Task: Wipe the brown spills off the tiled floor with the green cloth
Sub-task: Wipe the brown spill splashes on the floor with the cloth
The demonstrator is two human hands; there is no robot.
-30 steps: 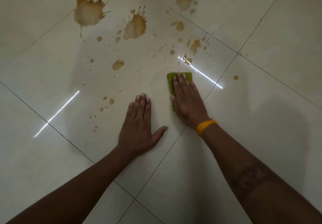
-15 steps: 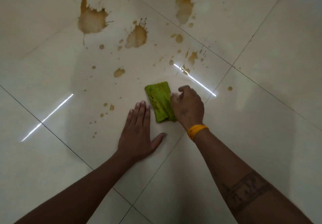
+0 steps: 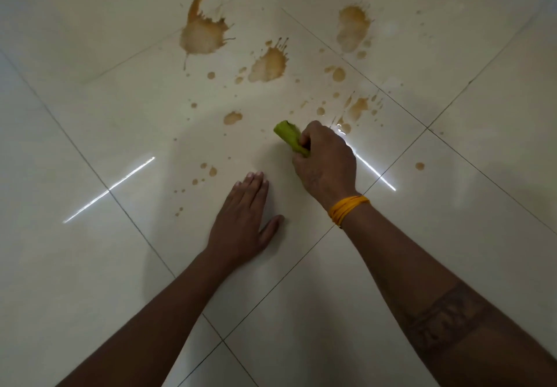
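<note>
Most of the job looks undone: the right hand (image 3: 324, 160) grips the bunched green cloth (image 3: 289, 138) mid-floor, the left hand (image 3: 244, 221) lies spread flat nearer, while brown spills (image 3: 203, 35) stain the glossy cream tiled floor (image 3: 90, 266) beyond.

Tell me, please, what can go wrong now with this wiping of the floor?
The right hand holds the green cloth bunched in its grip, so little cloth may touch the tile and streaks may stay. The left hand rests flat near the small brown drops and could smear them. The big splash lies far ahead, a long reach.
</note>
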